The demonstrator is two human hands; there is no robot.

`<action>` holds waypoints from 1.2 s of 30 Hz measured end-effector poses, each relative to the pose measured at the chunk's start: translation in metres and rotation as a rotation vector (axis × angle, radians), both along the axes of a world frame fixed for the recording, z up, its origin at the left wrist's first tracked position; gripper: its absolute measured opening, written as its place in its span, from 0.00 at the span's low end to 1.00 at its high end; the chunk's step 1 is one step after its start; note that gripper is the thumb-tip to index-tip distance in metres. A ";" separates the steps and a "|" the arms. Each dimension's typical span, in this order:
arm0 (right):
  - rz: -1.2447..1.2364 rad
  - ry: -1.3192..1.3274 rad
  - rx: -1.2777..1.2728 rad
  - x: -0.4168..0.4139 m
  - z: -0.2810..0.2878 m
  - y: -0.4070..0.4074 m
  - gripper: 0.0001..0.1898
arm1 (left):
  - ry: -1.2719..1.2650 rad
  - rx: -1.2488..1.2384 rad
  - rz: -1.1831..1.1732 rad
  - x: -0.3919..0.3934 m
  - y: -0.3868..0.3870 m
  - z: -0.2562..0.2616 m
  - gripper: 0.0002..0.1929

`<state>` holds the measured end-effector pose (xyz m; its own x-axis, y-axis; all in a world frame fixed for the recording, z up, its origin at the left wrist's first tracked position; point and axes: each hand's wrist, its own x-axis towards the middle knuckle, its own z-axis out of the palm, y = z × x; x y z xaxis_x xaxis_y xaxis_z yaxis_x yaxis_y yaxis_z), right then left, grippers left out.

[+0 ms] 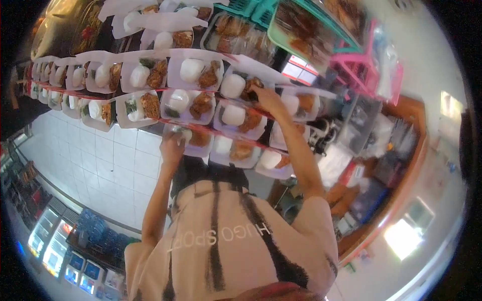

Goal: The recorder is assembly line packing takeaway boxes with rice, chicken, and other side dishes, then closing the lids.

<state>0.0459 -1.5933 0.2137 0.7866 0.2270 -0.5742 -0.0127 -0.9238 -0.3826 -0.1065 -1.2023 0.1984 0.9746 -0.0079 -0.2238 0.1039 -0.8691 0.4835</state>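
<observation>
My left hand [173, 147] reaches into the near-row meal box [199, 150], its curled fingers at the white rice [185, 136] beside a piece of fried chicken [199, 138]. Some green shows by those fingertips; whether they grip anything is hidden. Farther off, my right hand [266, 98] has its fingertips on a dark brown piece of fried chicken [252, 88] in another open box, to the right of a rounded mound of rice [232, 85]. Whether it grips the chicken is unclear. Between my arms lies a box with rice, leafy greens [172, 113] and chicken.
Rows of open white meal boxes [141, 79] run left, their lids upright. Behind stand a tray of wrapped food [229, 34], a green-rimmed tray [301, 30] and a pink plastic stool [357, 67]. Bags and packages [376, 139] crowd a wooden-edged counter [420, 124] at right.
</observation>
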 end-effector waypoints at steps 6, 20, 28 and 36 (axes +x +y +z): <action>-0.092 -0.081 0.247 -0.022 0.079 -0.041 0.27 | -0.025 0.014 -0.032 -0.001 0.001 0.001 0.12; -0.479 -0.029 0.034 -0.076 0.092 -0.217 0.27 | 0.008 0.074 -0.142 0.005 0.006 -0.004 0.13; -0.395 -0.002 0.058 -0.057 0.099 -0.216 0.25 | 0.134 0.086 -0.108 0.007 0.005 0.007 0.10; -0.304 -0.176 0.177 -0.061 -0.010 -0.244 0.26 | 0.133 0.154 -0.148 0.006 0.009 -0.008 0.12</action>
<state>-0.0148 -1.8374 0.2041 0.9163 0.0515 -0.3971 -0.1957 -0.8076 -0.5563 -0.1002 -1.1932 0.1908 0.9273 -0.1043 -0.3596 0.0239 -0.9419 0.3349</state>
